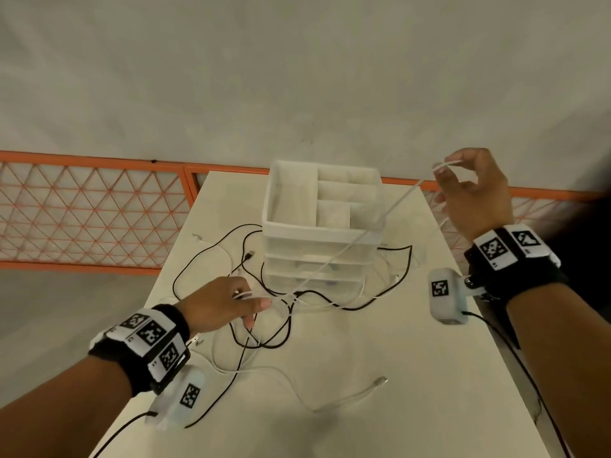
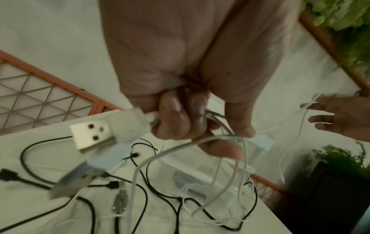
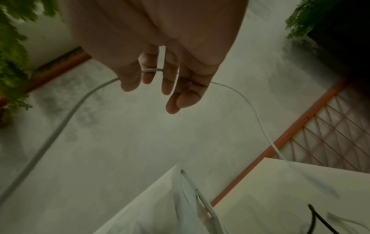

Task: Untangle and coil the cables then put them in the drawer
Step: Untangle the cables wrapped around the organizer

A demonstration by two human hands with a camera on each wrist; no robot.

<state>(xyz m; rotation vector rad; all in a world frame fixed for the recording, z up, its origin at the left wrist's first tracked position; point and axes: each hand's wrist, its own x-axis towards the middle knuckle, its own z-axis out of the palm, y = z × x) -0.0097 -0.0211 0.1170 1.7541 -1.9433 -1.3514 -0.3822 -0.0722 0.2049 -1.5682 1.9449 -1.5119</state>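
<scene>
Both hands (image 1: 218,305) (image 1: 472,193) seemingly near table edge (image 1: 443,246).

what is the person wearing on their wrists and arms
Both forearms are bare, no sleeves. Each wrist carries a black band with white square tags printed in black patterns, plus a small white camera pod bearing its own tag, with a thin black lead trailing off it.

Drawer unit (image 1: 322,226) on bench (image 1: 380,358), ahead of left hand (image 1: 218,305) fingers (image 1: 261,304), left of + below right hand (image 1: 476,193) fingers (image 1: 444,175). Taut cable (image 1: 357,241) runs btwn both sets of fingers, crossing in front of unit. Loose cables (image 1: 231,259) on bench around left fingers + at unit's base. Free plug (image 1: 380,381) on bench behind left fingers, nearer person. Railing (image 1: 92,209) beyond bench.
</scene>
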